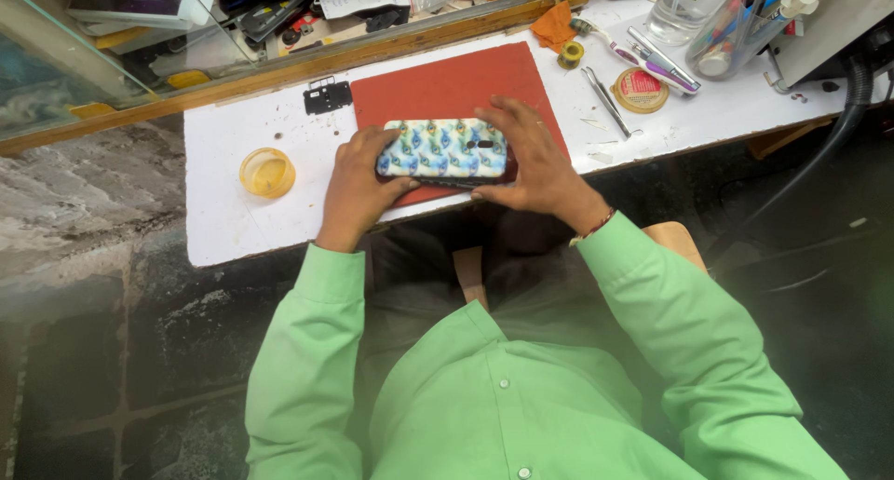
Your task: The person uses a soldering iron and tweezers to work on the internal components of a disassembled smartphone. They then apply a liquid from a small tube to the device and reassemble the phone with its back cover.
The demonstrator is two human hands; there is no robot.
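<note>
Head view, looking straight down: green sleeves [652,294] fill the near edge, a person seated at a white bench [233,145]. Both hands are out front, and between them sits the phone [445,150], in a case patterned with blue-green feathers, back side up. It lies over the near edge of a red mat [438,84], long axis running left to right across the person.

Left hand [356,180] clasps the phone's left end, thumb tucked along the near edge, fingers curled round the end. Right hand [528,159] grips the right end, fingers arched over the top, thumb under the near edge. So each hand has one short end, and neither sits clearly nearer; the phone is square between them.

Off to the left, well apart, a small yellow dish [267,172]. Past the mat's far left corner, a little black part [328,96]. Right of the mat: tweezers [605,100], a round tin [640,89], a solder spool [571,54]. Farther back, an orange cloth [555,24], then a wooden rail [279,70] and glass.
</note>
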